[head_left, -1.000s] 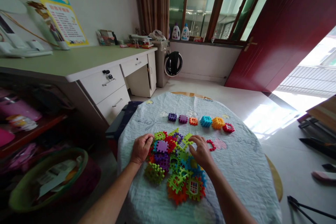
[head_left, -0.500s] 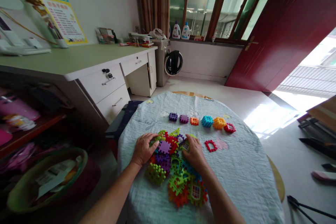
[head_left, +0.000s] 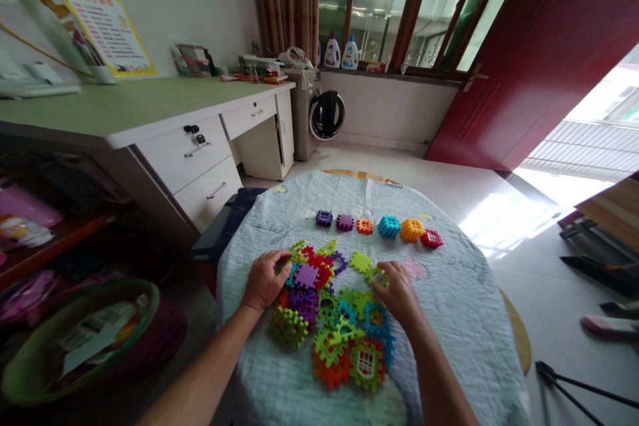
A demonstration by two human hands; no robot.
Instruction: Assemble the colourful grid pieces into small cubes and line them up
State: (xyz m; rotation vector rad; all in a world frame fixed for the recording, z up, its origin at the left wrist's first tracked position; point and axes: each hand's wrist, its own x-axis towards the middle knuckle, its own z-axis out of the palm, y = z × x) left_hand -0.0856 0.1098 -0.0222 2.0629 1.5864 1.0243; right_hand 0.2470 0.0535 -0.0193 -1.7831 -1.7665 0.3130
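Note:
A heap of colourful interlocking plastic block pieces (head_left: 305, 306) lies on the cloth-covered round table (head_left: 449, 346). My left hand (head_left: 263, 281) rests at the heap's left edge, thumb and fingers apart, touching pieces beside a light purple square piece (head_left: 306, 276). My right hand (head_left: 398, 291) is closed on a green window-like block piece (head_left: 375, 275) to the right of the heap. Near its fingertips lies a lime green square piece (head_left: 360, 261). Lower in the heap are a green piece with a white grid window (head_left: 366, 363) and an orange piece (head_left: 333, 369).
A row of assembled blocks stands beyond the heap, from a dark purple block (head_left: 324, 218) to a blue block (head_left: 389, 227) and a red block (head_left: 432, 238). A desk (head_left: 200, 110) stands left, with a basket (head_left: 150, 319) on the floor. Tripod-like black legs (head_left: 574, 379) show right.
My right hand has moved right, away from the heap, with the green piece. The red frame piece on the cloth is now hidden behind it. My left hand stays at the heap's edge.

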